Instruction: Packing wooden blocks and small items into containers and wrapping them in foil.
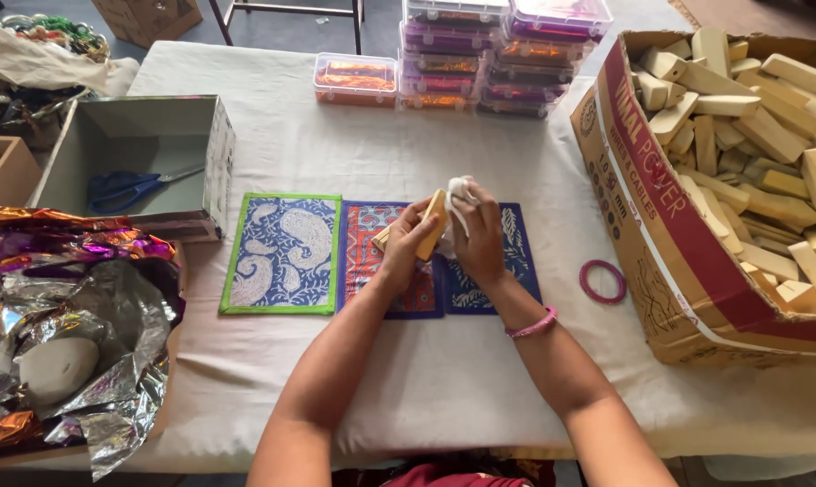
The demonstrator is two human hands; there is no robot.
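- wooden block (pixel 432 227): pale, wedge-shaped, standing nearly upright above the middle of the table (pixel 408 379), over the patterned cloth mats.
- head view, left hand (pixel 406 245): fingers closing around the wooden block from the left and gripping it.
- head view, right hand (pixel 480 236): fingers curling shut on a white cloth (pixel 458 190), which is pressing against the upper right of the block; a pink bangle (pixel 532 325) is sitting on this wrist.
- head view, mats: a green-bordered blue paisley mat (pixel 283 254) is lying just left of a red-and-blue mat (pixel 372 225) and a dark blue mat (pixel 519 257), the latter two under the hands.
- head view, right side: an open cardboard box (pixel 660 216) is holding many similar wooden blocks; a pink ring (pixel 603 281) is lying between it and the mats.
- head view, left side: blue scissors (pixel 124 188) are lying inside a grey box (pixel 216 162); crumpled foil (pixel 92 325) is lying nearer the table edge.
- head view, far edge: stacked clear plastic containers (pixel 480 54).
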